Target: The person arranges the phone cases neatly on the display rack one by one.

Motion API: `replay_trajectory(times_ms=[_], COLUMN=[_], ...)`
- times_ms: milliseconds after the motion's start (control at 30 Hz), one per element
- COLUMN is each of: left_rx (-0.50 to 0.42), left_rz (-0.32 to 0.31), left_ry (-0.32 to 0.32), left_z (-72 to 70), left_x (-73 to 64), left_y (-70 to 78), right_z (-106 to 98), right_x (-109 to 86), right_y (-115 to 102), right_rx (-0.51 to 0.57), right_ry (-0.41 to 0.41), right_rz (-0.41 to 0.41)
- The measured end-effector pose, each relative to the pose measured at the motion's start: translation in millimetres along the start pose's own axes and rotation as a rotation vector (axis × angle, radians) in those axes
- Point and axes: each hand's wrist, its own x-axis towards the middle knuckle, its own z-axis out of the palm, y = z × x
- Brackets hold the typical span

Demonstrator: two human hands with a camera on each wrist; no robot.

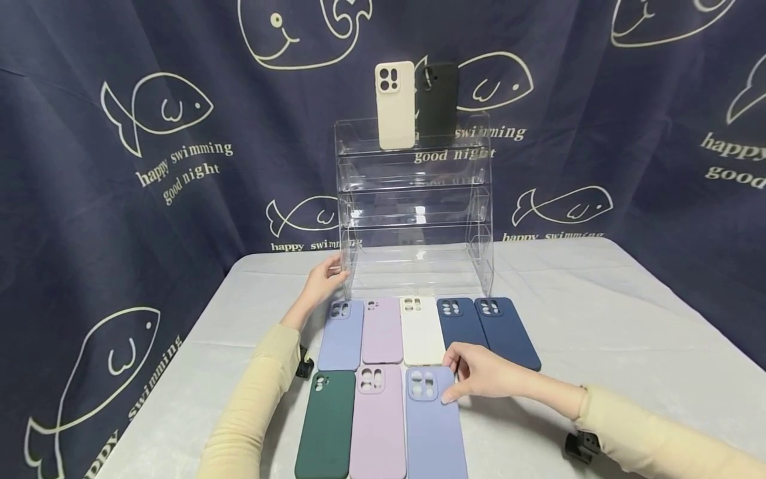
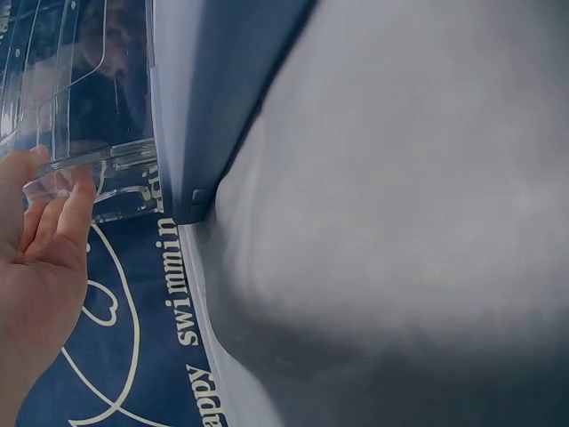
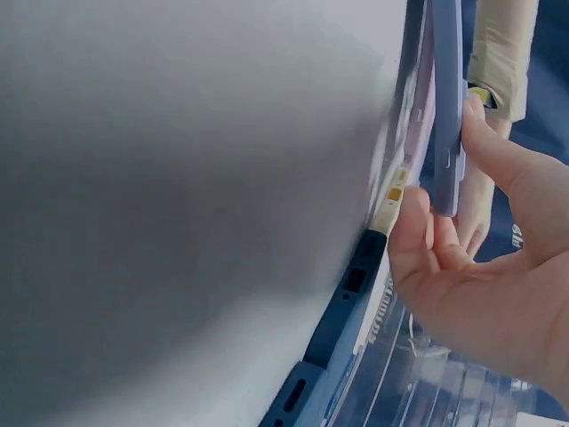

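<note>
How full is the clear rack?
Partly full: in the head view, the clear rack has a cream case and a black case on its top tier, none on the tiers below.

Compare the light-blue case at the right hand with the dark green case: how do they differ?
The light-blue case is paler than the dark green case. The light-blue case has a large squarish camera panel; the dark green case, a smaller cluster of openings. The right hand pinches the light-blue case; no hand touches the dark green case. Both are phone cases with camera openings at the far end.
</note>
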Motion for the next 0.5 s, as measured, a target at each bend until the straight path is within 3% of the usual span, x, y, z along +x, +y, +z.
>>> replay_trajectory(times_ms=[233, 500], left_rx=[-0.010, -0.004], left_rz=[0.002, 0.006], left_ry=[0.002, 0.008], left_z=[0.2, 0.9], left_x=[-0.4, 0.7], left_y=[-0.9, -0.6], right_z=[-12, -24], right_x=[2.6, 5.5], right_y=[-5, -10], right_rx=[0.060, 0.059], right_ry=[0.059, 0.130], right_rz=[0.029, -0.003])
